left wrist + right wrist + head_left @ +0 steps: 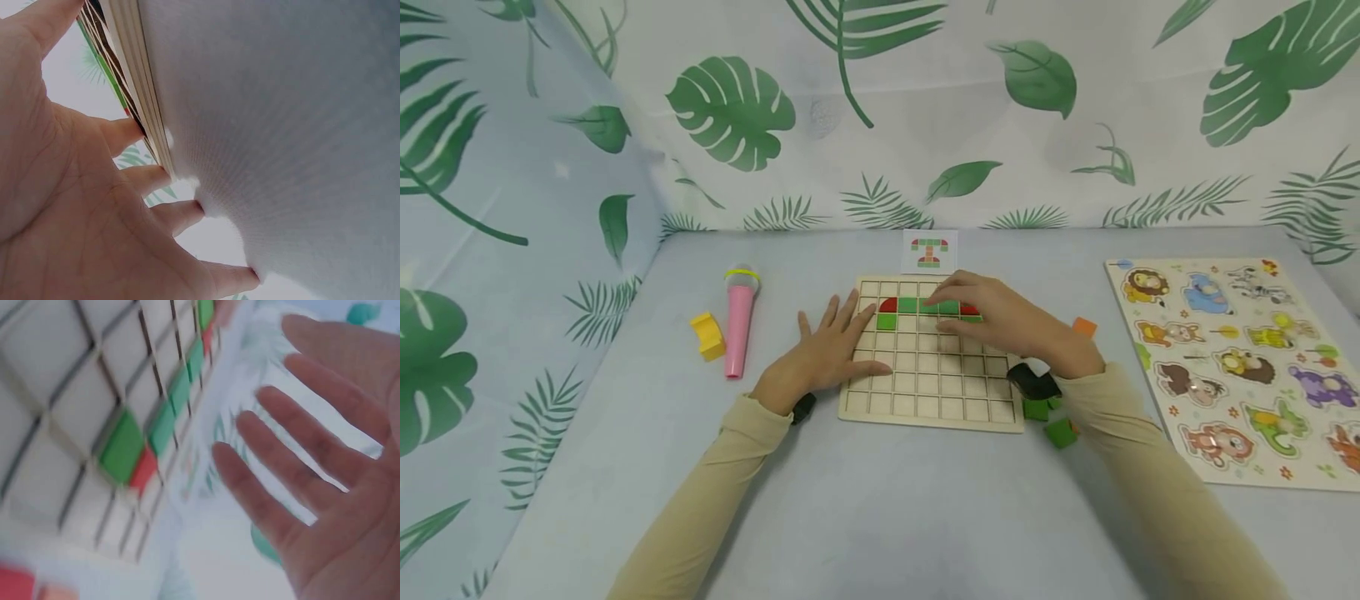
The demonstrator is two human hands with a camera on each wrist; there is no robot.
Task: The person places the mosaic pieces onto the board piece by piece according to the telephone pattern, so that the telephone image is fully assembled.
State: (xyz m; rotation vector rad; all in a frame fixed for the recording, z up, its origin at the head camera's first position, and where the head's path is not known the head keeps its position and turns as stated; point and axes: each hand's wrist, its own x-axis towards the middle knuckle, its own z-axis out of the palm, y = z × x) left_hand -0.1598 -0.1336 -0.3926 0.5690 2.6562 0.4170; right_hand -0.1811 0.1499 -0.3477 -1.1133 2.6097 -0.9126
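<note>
The board [927, 385] is pale wood, lined in squares; its blocks [887, 322] are green and red. The card [929, 268] is white with a red, green and orange figure. Pink mic [739, 333], yellow ring; cream puzzle [1272, 387], multicoloured animals; beige sleeves [700, 500]; pale grey surface [880, 517]; white cloth [895, 137], green leaves.

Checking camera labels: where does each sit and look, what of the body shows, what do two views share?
Head: on the head, looking forward and down at the grid board; left hand, right hand, tan sleeves show.
Left wrist: on that wrist, looking along the hand at the grid board's edge and pale tabletop; left hand shows.
Right wrist: on that wrist, looking past the hand at the grid board's green tiles and red tiles; right hand shows.
Shared: head and right wrist show right hand, grid board, tiles.
</note>
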